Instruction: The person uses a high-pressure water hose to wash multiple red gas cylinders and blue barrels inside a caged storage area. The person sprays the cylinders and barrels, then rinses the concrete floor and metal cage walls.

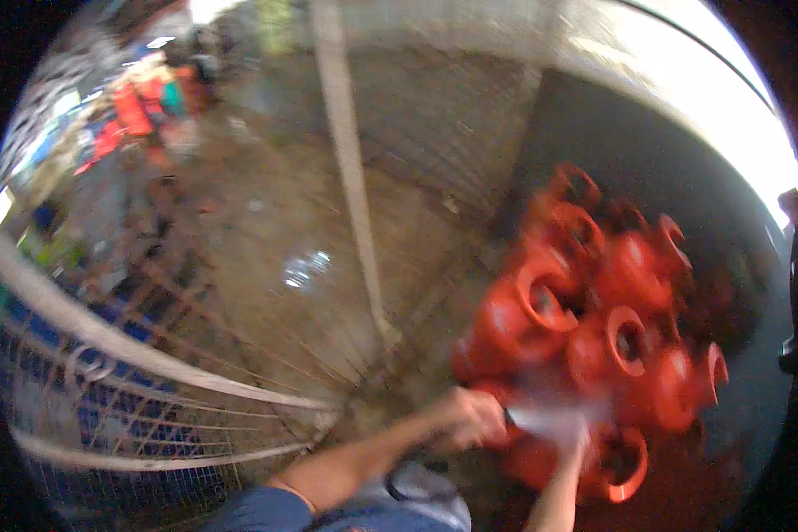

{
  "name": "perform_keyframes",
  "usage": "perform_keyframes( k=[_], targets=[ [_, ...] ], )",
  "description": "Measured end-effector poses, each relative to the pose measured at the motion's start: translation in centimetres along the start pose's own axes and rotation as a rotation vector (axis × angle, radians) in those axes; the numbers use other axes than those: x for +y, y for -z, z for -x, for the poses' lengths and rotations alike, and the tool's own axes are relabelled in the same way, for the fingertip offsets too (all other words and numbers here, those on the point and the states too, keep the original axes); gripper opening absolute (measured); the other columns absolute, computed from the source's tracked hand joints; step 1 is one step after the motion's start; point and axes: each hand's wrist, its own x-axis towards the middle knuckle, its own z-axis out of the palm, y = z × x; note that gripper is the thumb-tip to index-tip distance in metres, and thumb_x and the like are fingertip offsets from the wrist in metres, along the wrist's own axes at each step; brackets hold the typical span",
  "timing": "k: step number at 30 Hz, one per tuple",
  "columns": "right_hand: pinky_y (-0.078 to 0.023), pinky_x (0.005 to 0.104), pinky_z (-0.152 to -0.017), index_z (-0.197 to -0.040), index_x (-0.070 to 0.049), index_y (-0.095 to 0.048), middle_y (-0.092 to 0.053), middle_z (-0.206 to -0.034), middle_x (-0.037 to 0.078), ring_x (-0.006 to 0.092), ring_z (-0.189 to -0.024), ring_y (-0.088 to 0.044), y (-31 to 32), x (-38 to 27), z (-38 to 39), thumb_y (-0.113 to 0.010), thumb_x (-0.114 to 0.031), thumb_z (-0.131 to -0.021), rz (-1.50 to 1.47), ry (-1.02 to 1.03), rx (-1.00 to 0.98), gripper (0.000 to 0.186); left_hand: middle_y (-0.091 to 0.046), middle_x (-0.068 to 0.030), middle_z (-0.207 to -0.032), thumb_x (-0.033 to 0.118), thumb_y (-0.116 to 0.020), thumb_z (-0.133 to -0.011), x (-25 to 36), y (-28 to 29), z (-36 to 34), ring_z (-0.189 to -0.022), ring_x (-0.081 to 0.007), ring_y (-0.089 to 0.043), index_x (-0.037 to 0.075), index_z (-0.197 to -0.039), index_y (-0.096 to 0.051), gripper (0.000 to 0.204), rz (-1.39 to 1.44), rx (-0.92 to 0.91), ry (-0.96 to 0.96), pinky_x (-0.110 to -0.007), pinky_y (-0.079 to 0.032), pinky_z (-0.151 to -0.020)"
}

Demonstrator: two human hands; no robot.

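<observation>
My left hand (475,417) is closed around a hose (397,479), whose dark tip (508,415) points right. A white fan of spray (563,417) leaves the tip and spreads over red gas cylinders (625,275) with ring-shaped collars. My right hand (578,442) is at the near cylinders, within the spray. Mist and motion smear its fingers, so their grip does not show. Just beyond both hands, the cylinders stand packed together in several rows.
A wire-mesh fence with a pale pipe frame (151,355) curves along my left. Ahead stands a pale post (350,160) with more mesh. Past it lies a wet brown floor (275,213). A dark grey wall (629,133) rises behind the cylinders. Orange-red items (137,106) are blurred at far left.
</observation>
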Motion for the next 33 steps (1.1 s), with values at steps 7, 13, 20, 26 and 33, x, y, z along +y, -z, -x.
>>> perform_keyframes(
  k=[7,13,20,26,33],
  targets=[
    [-0.051,0.0357,-0.083,-0.110,-0.002,-0.067,-0.069,-0.103,0.008,0.0224,-0.092,-0.064,2.0,-4.0,3.8,-0.058,-0.024,-0.090,-1.349,-0.670,0.485,0.032,-0.060,-0.0076,-0.076,0.016,-0.054,-0.095,-3.2,-7.2,2.4,-0.067,-0.0210,-0.060,0.009,-0.079,-0.064,0.020,-0.017,-0.222,-0.160,-0.034,-0.048,-0.063],
    [-0.049,0.0313,-0.090,-0.123,0.004,-0.061,-0.065,-0.118,0.013,0.0202,-0.103,-0.063,2.7,-11.9,3.4,-0.061,-0.013,-0.089,-1.403,-0.600,0.231,0.038,-0.066,-0.0086,-0.082,0.019,-0.063,-0.087,-7.9,-5.1,3.0,-0.076,-0.0271,-0.064,0.012,-0.078,-0.068,0.012,-0.694,-0.083,-0.338,-0.041,-0.054,-0.068],
    [-0.050,0.0335,-0.087,-0.123,0.000,-0.060,-0.070,-0.101,0.012,0.0208,-0.092,-0.065,3.2,-25.6,10.9,-0.052,-0.025,-0.098,-1.337,-0.385,-0.551,0.036,-0.059,-0.0172,-0.079,0.023,-0.061,-0.092,-11.2,-1.3,7.1,-0.075,-0.0389,-0.061,0.005,-0.081,-0.061,0.021,-0.737,0.352,0.288,-0.049,-0.049,-0.064],
    [-0.052,0.0410,-0.073,-0.113,-0.005,-0.065,-0.069,-0.089,0.019,0.0323,-0.082,-0.068,5.0,-27.8,14.1,-0.051,-0.033,-0.097,-0.836,-0.040,-0.489,0.035,-0.060,-0.0174,-0.082,0.024,-0.060,-0.093,-13.2,-1.0,10.5,-0.076,-0.0404,-0.061,0.005,-0.082,-0.060,0.022,-0.738,0.499,0.459,-0.049,-0.048,-0.065],
    [-0.046,0.0473,-0.059,-0.093,-0.006,-0.066,-0.061,-0.069,0.021,0.0401,-0.067,-0.061,4.2,-27.6,11.8,-0.055,-0.037,-0.095,-0.723,0.077,-0.452,0.033,-0.060,-0.0146,-0.085,0.021,-0.063,-0.091,-13.3,0.9,11.7,-0.080,-0.0369,-0.062,0.005,-0.088,-0.060,0.016,-0.708,0.555,0.413,-0.046,-0.049,-0.069]
  ],
)
